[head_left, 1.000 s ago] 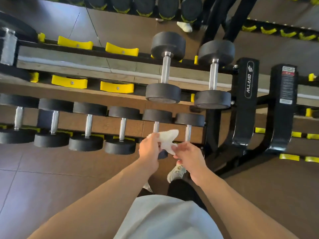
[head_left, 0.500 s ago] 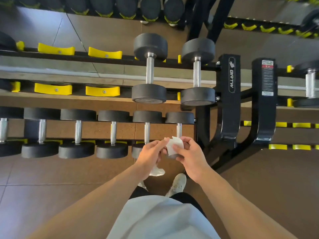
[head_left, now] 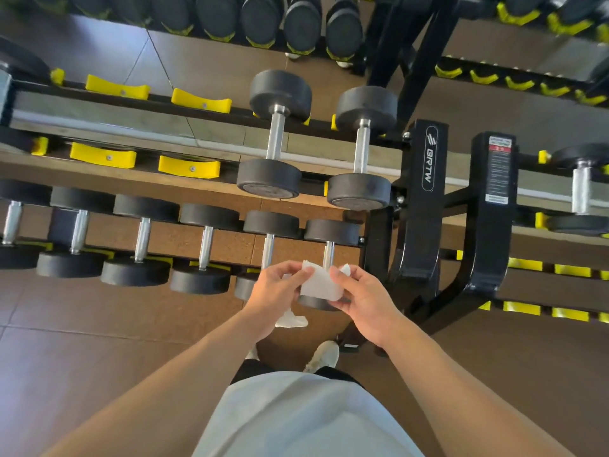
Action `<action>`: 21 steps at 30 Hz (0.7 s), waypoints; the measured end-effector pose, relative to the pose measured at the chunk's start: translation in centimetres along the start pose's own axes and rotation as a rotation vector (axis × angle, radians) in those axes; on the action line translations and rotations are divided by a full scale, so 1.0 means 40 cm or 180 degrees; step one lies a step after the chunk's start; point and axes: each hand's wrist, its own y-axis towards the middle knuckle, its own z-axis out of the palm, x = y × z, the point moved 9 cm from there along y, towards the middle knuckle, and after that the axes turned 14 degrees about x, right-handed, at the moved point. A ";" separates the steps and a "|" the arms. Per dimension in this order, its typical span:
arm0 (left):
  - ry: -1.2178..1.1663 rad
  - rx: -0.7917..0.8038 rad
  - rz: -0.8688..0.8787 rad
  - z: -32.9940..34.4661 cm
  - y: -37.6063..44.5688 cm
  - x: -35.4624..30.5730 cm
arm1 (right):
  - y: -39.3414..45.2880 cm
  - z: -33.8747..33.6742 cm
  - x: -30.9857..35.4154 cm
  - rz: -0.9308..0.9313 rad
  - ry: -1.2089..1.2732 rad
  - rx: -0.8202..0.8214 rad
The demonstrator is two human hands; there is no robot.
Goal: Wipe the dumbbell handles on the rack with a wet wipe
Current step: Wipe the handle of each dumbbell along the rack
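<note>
Nearest at 6 o'clock: our grey shirt, dark shorts, one white shoe on the brown floor.

Above that, dead centre, both hands hold the wipe. Left hand at 9 o'clock of the wipe, fingers curled, pinching its left edge. Right hand at 3 o'clock of it, thumb and fingers pinching the right edge. The wipe is spread between them, white, crumpled, with corners sticking up at 12. A second bit of white material hangs below the left hand; we can't tell whether it's part of the same wipe.

The wipe sits in front of the rightmost dumbbell of the lower row, hiding the near end of its handle; we can't tell if it's touching.

Lower row runs off to 9 o'clock: six dumbbells in all, chrome handles, black heads.

Next tier, toward 12: two bigger dumbbells side by side, with empty yellow cradles to their 9 o'clock.

At 3 o'clock: black rack upright with a logo, a second upright with a label, and another dumbbell at the far right edge.

Farthest, along the top edge: a row of dark dumbbell heads.
</note>
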 end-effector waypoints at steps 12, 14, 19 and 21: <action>-0.0021 -0.0199 0.0011 0.016 -0.023 0.034 | -0.003 -0.048 -0.012 -0.0163 -0.1165 -0.0282; -0.0033 -0.0070 -0.0070 0.022 -0.025 0.039 | -0.008 -0.057 -0.013 -0.0186 -0.1143 -0.0411; 0.0206 0.0124 -0.0094 0.045 -0.039 0.032 | -0.014 -0.062 -0.002 -0.0304 -0.1416 -0.0438; 0.0375 0.0129 -0.0085 0.052 -0.042 0.025 | -0.014 -0.054 0.009 -0.0407 -0.1565 -0.0337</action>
